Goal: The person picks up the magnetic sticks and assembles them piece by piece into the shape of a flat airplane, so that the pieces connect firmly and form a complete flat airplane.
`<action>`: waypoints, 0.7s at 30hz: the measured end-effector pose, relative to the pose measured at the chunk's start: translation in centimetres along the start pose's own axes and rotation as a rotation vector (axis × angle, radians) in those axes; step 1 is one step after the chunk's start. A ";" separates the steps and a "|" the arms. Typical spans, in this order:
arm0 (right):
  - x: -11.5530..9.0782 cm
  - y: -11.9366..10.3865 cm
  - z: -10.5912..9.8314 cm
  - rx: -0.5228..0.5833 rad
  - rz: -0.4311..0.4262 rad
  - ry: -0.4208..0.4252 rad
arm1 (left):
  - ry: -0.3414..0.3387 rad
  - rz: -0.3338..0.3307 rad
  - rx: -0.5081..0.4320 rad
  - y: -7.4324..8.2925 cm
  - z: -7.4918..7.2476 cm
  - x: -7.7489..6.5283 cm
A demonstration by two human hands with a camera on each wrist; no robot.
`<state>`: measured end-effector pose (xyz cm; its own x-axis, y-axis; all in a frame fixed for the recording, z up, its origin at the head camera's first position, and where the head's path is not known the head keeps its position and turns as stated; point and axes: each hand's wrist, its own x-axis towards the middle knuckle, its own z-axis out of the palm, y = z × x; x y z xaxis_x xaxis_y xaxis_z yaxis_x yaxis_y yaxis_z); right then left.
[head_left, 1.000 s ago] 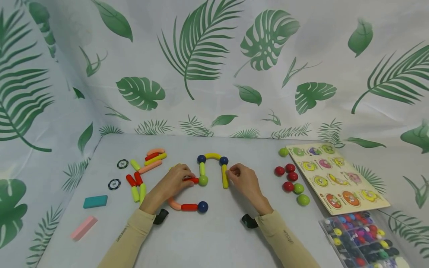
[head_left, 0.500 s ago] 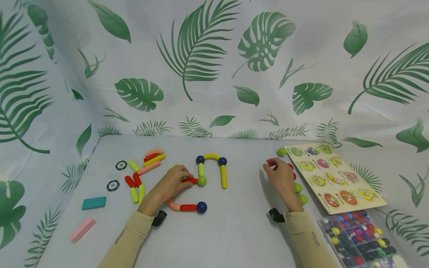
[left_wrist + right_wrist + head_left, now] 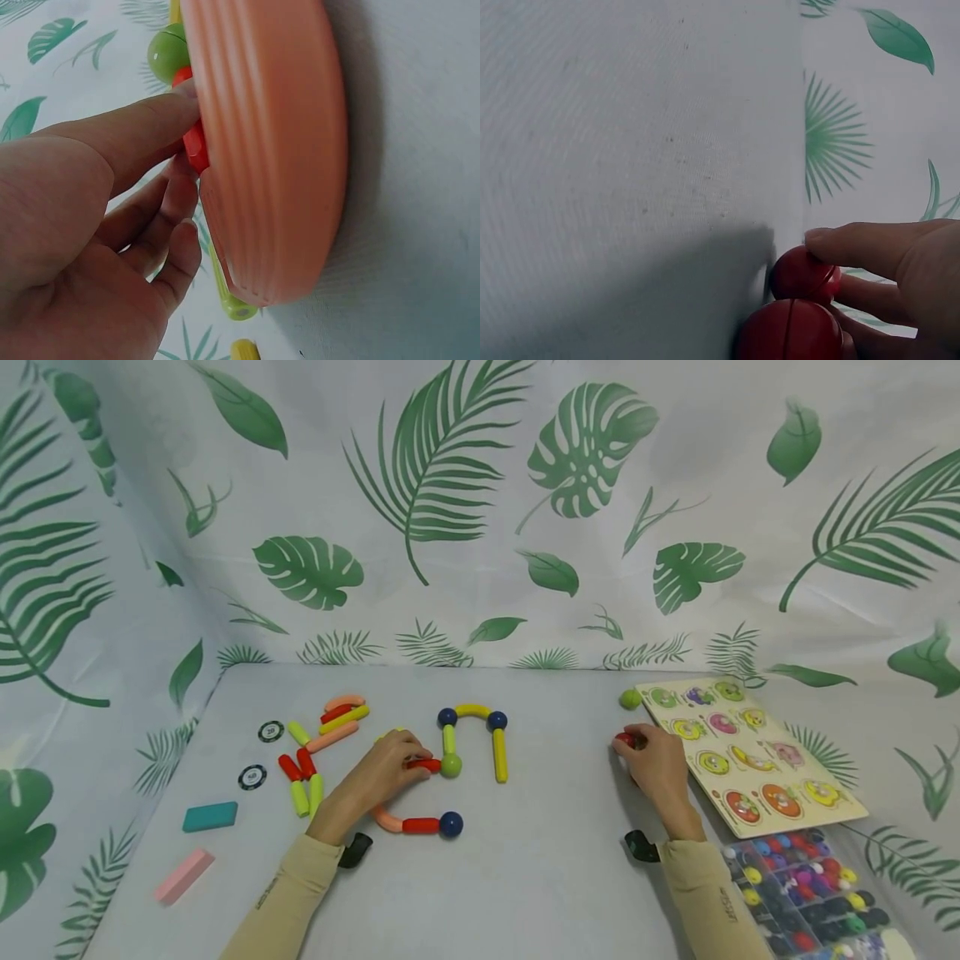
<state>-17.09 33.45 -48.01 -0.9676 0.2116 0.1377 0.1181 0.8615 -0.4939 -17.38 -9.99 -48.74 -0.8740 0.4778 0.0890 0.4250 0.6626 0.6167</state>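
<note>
My left hand [image 3: 378, 777] pinches a red stick [image 3: 426, 765] between thumb and fingers; the stick's end meets a lime-green ball [image 3: 451, 766]. From that ball a short green stick, navy balls [image 3: 497, 721] and a curved yellow stick [image 3: 472, 710] form an arch, with a straight yellow stick [image 3: 500, 756] hanging off it. A curved salmon piece [image 3: 270, 150] fills much of the left wrist view, joined to a red stick [image 3: 422, 826] and navy ball [image 3: 451, 824]. At the right, my right hand [image 3: 660, 768] pinches a red ball [image 3: 801, 274]; a second red ball [image 3: 791, 330] lies beside it.
Loose sticks [image 3: 341, 735], round chips [image 3: 252, 777], a teal block [image 3: 210, 816] and a pink block [image 3: 184, 877] lie at left. Right of my right hand are a fruit picture board [image 3: 780, 810] and a divided bead box [image 3: 817, 893]. A green ball [image 3: 630, 698] sits near the board's corner.
My right hand has left the straight yellow stick, moved right to the group of balls and taken hold of a red one. The left hand stays on its red stick.
</note>
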 end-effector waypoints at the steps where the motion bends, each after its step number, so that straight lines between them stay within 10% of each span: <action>1: 0.0 0.0 -0.1 -0.010 -0.003 -0.007 | 0.001 0.000 -0.001 0.0 0.0 0.0; 21: -1.9 -4.0 2.0 0.041 -0.066 -0.149 | 0.018 0.076 -0.010 2.9 -0.4 2.4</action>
<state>-16.21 28.72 -47.97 -0.9957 0.0815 0.0439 0.0467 0.8512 -0.5228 -18.35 -7.15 -46.44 -0.8435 0.5158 0.1497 0.4877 0.6189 0.6157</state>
